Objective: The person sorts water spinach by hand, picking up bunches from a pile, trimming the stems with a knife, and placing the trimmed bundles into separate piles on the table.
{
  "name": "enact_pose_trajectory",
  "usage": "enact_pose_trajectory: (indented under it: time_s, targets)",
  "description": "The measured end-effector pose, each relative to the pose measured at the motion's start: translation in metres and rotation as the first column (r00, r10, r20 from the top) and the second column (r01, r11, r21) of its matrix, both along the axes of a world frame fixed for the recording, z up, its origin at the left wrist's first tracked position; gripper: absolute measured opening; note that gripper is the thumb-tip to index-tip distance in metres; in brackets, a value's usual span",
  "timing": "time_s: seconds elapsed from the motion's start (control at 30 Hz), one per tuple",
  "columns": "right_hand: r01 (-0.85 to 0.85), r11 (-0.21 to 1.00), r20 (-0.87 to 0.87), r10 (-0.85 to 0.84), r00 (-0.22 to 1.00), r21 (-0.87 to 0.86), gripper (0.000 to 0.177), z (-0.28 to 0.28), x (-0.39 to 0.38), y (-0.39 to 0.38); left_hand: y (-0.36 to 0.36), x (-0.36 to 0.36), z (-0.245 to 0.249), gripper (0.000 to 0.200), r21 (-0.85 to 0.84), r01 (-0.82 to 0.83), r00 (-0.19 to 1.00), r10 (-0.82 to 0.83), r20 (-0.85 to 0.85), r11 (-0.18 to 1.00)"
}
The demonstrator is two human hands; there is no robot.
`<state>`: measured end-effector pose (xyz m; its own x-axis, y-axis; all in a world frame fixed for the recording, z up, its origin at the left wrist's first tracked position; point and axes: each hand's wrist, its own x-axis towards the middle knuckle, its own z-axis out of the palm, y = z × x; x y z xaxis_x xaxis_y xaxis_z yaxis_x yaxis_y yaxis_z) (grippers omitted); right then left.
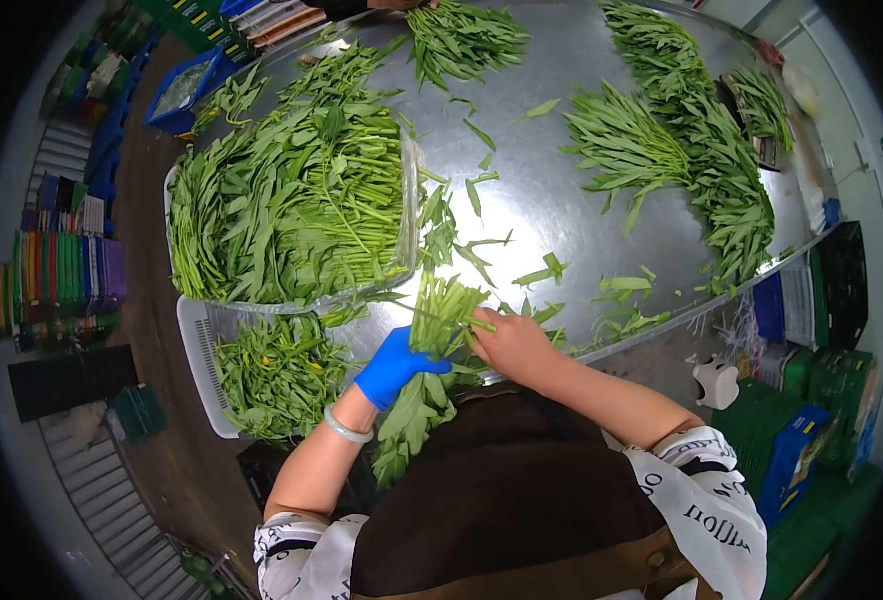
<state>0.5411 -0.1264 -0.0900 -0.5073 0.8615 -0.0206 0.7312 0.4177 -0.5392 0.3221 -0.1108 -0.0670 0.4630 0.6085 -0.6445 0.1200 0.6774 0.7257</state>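
Observation:
My left hand [397,368], in a blue glove, is wrapped round a bunch of water spinach [441,308] at the table's near edge. The cut stems point away from me, and the leaves hang down toward my apron. My bare right hand [513,346] is closed at the right side of those stems, its fingertips pinching a green stem; whether it also holds something thin I cannot make out. Just beyond my left hand stands a white crate [409,215] lined with clear plastic and heaped with water spinach [291,190], stems mostly facing right.
A second white basket [197,350] with loose leaves and trimmings is at the near left. Bundles of greens [716,160] lie along the right of the metal table [521,150]. Another person's hand [393,4] touches a bunch at the far edge. Loose leaves are scattered about.

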Motion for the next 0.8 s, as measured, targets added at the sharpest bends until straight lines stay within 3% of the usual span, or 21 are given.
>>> enact_pose_trajectory:
  time_s: [0.03, 0.1, 0.17, 0.23, 0.27, 0.33, 0.4, 0.47, 0.5, 0.53, 0.57, 0.6, 0.7, 0.8]
  targets:
    - [-0.026, 1.0, -0.022, 0.026, 0.999, -0.008, 0.019, -0.009, 0.005, -0.004, 0.0, -0.006, 0.002, 0.041, 0.032, -0.003, 1.0, 0.004, -0.02, 0.999]
    - [0.127, 0.906, 0.194, -0.051, 0.98, -0.404, 0.024, -0.045, 0.036, -0.007, 0.003, -0.024, 0.022, 0.039, 0.131, -0.182, 0.982, 0.186, -0.021, 0.975]
    - [0.034, 0.837, 0.191, 0.084, 0.978, -0.547, 0.037, -0.088, 0.077, -0.023, 0.015, -0.04, 0.042, 0.039, 0.307, -0.296, 0.946, 0.323, -0.04, 0.904]
    - [-0.017, 0.818, 0.176, 0.144, 0.974, -0.575, 0.045, -0.086, 0.099, -0.02, 0.021, -0.047, 0.051, 0.041, 0.525, -0.333, 0.901, 0.428, -0.067, 0.783]
    - [-0.033, 0.809, 0.17, 0.164, 0.972, -0.587, 0.05, -0.083, 0.107, -0.013, 0.021, -0.043, 0.051, 0.043, 0.537, -0.419, 0.874, 0.485, 0.021, 0.732]
    - [-0.051, 0.96, 0.223, 0.115, 0.968, -0.274, 0.053, -0.054, 0.11, 0.026, 0.027, -0.029, 0.048, 0.047, 0.538, -0.58, 0.796, 0.566, 0.213, 0.612]
    - [0.098, 0.995, -0.029, -0.097, 0.995, 0.019, 0.042, -0.031, 0.103, 0.068, 0.026, -0.018, 0.038, 0.053, 0.45, -0.661, 0.749, 0.566, 0.344, 0.601]
    - [0.193, 0.981, -0.378, -0.164, 0.911, 0.038, 0.042, 0.025, 0.086, 0.097, 0.018, 0.011, 0.036, 0.052, 0.286, -0.764, 0.634, 0.592, 0.498, 0.578]
    - [0.146, 0.985, -0.484, -0.171, 0.858, -0.091, 0.041, 0.028, 0.078, 0.103, 0.012, 0.021, 0.032, 0.051, 0.106, -0.782, 0.547, 0.595, 0.588, 0.614]
    - [0.081, 0.974, -0.583, -0.193, 0.789, -0.212, 0.041, 0.034, 0.07, 0.103, 0.007, 0.032, 0.032, 0.051, 0.055, -0.774, 0.534, 0.605, 0.59, 0.63]
    - [-0.062, 0.805, -0.502, -0.304, 0.81, -0.589, 0.048, 0.046, 0.065, 0.093, 0.003, 0.041, 0.034, 0.051, 0.008, -0.766, 0.521, 0.613, 0.594, 0.643]
    - [-0.158, 0.719, -0.491, -0.28, 0.825, -0.676, 0.05, 0.04, 0.064, 0.078, 0.001, 0.045, 0.035, 0.052, -0.036, -0.759, 0.506, 0.624, 0.596, 0.65]
    - [-0.412, 0.349, -0.49, -0.174, 0.854, -0.842, 0.06, 0.005, 0.06, 0.034, 0.003, 0.042, 0.04, 0.05, -0.099, -0.757, 0.517, 0.685, 0.514, 0.646]
    - [-0.481, 0.355, -0.571, -0.217, 0.791, -0.801, 0.076, 0.051, 0.06, 0.009, 0.005, 0.035, 0.033, 0.049, -0.166, -0.772, 0.509, 0.753, 0.417, 0.614]
